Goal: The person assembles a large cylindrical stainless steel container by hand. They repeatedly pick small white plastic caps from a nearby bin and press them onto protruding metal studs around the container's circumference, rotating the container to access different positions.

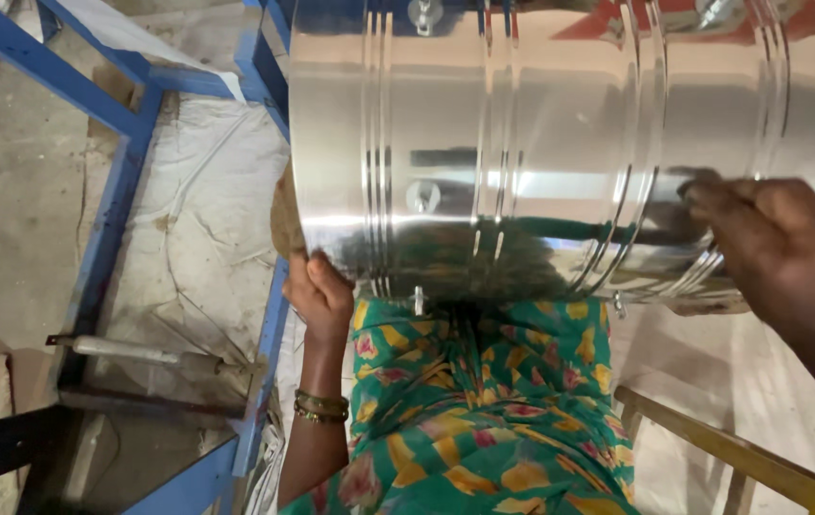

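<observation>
Drum (560, 143) top cut off; left hand (319, 294) half-hidden

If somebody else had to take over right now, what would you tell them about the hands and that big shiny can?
Left hand: grips the drum's left rim from below, with a brown pad tucked behind the edge.
Right hand: rests flat on the drum's right side, fingers spread over the ridges.
Drum: lies sideways across the lap, above the patterned cloth, beside a blue frame.
Done: drum is held steady by both hands.
Left: cannot tell from this view; keep both hands on it so it does not roll.
</observation>
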